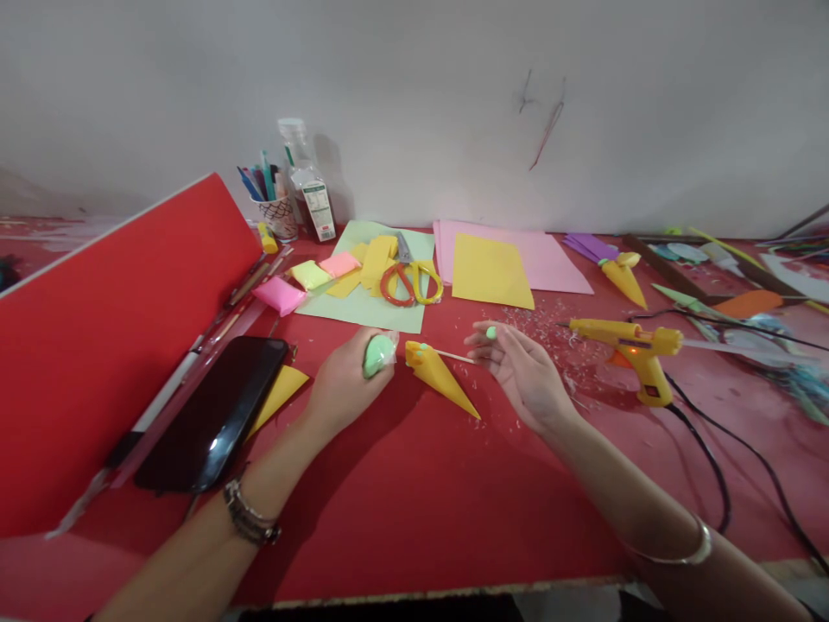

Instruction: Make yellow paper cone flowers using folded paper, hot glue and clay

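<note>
Over the bench (414, 527), clutching green clay (376, 356) in left grip (346, 376), lightly pinching a dab (491, 333) in right grip (532, 380), risks dropping it by slackening.

"Spot anything by the wall (420, 112)?"
"See a labelled bottle (317, 199) just beside a patterned cup (278, 216) of pens (262, 180)."
"And farther left?"
"Notice a red panel (129, 337), and near it a black phone (217, 415)."
"Higher up?"
"Make out thin threads (549, 134) on the wall."
</note>
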Tool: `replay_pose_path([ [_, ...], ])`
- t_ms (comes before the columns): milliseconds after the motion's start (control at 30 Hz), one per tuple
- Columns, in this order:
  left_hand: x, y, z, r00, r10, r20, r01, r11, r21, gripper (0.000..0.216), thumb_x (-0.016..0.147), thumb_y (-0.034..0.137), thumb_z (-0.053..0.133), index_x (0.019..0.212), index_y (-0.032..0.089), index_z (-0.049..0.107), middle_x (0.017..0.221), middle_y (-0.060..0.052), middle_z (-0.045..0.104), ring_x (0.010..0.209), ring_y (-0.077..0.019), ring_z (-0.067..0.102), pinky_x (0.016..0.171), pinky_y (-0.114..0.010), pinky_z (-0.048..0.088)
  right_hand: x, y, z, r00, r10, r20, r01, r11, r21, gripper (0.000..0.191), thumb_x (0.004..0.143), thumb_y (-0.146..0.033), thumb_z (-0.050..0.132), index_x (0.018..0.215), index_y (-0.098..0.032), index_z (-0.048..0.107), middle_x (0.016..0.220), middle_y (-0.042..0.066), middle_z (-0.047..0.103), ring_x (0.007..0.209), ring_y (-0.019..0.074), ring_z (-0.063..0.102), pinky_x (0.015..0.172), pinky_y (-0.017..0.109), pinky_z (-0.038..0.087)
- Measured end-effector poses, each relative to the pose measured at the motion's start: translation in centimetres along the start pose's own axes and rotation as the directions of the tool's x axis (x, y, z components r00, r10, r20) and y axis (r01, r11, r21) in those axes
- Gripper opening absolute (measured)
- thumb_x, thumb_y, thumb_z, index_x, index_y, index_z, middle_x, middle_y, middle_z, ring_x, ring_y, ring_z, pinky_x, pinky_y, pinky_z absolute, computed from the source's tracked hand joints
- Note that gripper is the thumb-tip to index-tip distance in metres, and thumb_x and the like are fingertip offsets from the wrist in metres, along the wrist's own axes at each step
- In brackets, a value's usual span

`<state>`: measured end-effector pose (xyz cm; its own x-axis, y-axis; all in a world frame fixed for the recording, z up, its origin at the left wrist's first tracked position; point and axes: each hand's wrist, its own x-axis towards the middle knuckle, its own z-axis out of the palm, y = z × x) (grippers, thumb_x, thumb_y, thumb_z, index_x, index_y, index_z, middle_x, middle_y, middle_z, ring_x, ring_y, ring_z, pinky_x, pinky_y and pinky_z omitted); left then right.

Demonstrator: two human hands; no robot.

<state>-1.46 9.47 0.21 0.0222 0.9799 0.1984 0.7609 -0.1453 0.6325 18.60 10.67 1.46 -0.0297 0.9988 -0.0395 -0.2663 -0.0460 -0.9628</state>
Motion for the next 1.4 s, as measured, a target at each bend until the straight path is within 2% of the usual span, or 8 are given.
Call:
replay_pose_path([
  [200,-0.11,-0.09,0.02,1.0,0.007,0.0,-0.007,1.0,0.002,0.023,0.071,0.029,0.048,0.092,0.02,0.051,0.071,0.001,0.058,0.061,-0.0143,0.053,0.054,-0.022,0.038,-0.02,0.01,-0.09,0.999,-0.02,-0.033,0.019,0.999,-0.05,0.021,0.066,-0.04,0.062,0.068,-0.02,0.061,0.052,-0.005,0.05,0.05,0.0057,0.044,0.052,0.02,0.038],
  [333,-0.06,-0.01,-0.04,1.0,0.003,-0.004,-0.003,1.0,0.002,0.023,0.071,0.029,0.048,0.092,0.02,0.052,0.071,0.001,0.058,0.061,-0.0145,0.053,0.054,-0.022,0.038,-0.12,-0.11,0.13,0.999,0.003,-0.037,-0.004,1.0,-0.012,0.016,0.059,-0.028,0.069,0.07,-0.021,0.059,0.063,-0.005,0.058,0.059,0.0068,0.052,0.062,0.022,0.042],
  [467,0.0,0.01,-0.09,1.0,-0.007,-0.005,0.007,1.0,0.004,0.023,0.07,0.029,0.049,0.091,0.021,0.052,0.071,0.001,0.058,0.063,-0.0151,0.054,0.054,-0.022,0.038,-0.09,-0.14,0.13,1.0,0.002,-0.026,-0.001,0.998,0.065,0.013,0.061,-0.02,0.065,0.07,-0.022,0.056,0.075,-0.003,0.063,0.073,0.01,0.058,0.072,0.025,0.044],
  [700,-0.08,0.03,-0.09,1.0,-0.01,0.006,0.01,1.0,0.008,0.023,0.07,0.029,0.048,0.091,0.02,0.052,0.071,0.001,0.058,0.063,-0.0153,0.054,0.054,-0.023,0.038,-0.09,-0.09,0.01,1.0,0.019,0.015,-0.02,0.998,0.066,0.014,0.075,-0.033,0.052,0.08,-0.021,0.058,0.073,0.0,0.062,0.071,0.0111,0.058,0.071,0.027,0.044],
  [933,0.01,0.03,-0.12,1.0,-0.005,0.013,0.004,1.0,0.013,0.023,0.071,0.029,0.048,0.092,0.02,0.051,0.073,0.001,0.059,0.063,-0.0148,0.054,0.055,-0.023,0.038,0.08,0.16,-0.15,0.999,-0.027,-0.044,0.025,0.999,-0.036,0.014,0.067,-0.036,0.06,0.07,-0.022,0.06,0.057,-0.005,0.045,0.053,0.0068,0.042,0.056,0.022,0.039],
  [1100,0.04,0.07,-0.11,1.0,0.007,0.013,-0.007,1.0,0.016,0.023,0.071,0.028,0.047,0.092,0.02,0.052,0.073,0.0,0.059,0.063,-0.0146,0.053,0.055,-0.022,0.038,-0.06,-0.12,0.17,0.999,0.019,-0.045,-0.017,0.999,0.039,0.017,0.057,-0.027,0.069,0.069,-0.022,0.057,0.068,-0.004,0.057,0.065,0.0082,0.052,0.069,0.024,0.042],
  [1233,0.03,0.1,-0.11,1.0,0.008,0.004,-0.008,1.0,0.02,0.023,0.071,0.028,0.048,0.092,0.02,0.052,0.073,0.0,0.059,0.062,-0.0148,0.053,0.054,-0.022,0.037,-0.18,-0.19,0.29,0.999,0.032,-0.01,-0.031,0.997,0.064,0.016,0.06,-0.024,0.067,0.068,-0.022,0.053,0.073,-0.003,0.063,0.074,0.0105,0.058,0.074,0.027,0.042],
  [1400,-0.06,0.12,-0.1,1.0,-0.001,0.009,0.001,1.0,0.021,0.022,0.071,0.028,0.048,0.091,0.019,0.052,0.071,0.001,0.058,0.062,-0.0144,0.052,0.053,-0.022,0.036,-0.11,-0.11,0.12,1.0,0.026,0.008,-0.026,0.998,0.053,0.013,0.067,-0.03,0.061,0.076,-0.023,0.055,0.069,-0.003,0.062,0.068,0.0106,0.058,0.071,0.028,0.043],
])
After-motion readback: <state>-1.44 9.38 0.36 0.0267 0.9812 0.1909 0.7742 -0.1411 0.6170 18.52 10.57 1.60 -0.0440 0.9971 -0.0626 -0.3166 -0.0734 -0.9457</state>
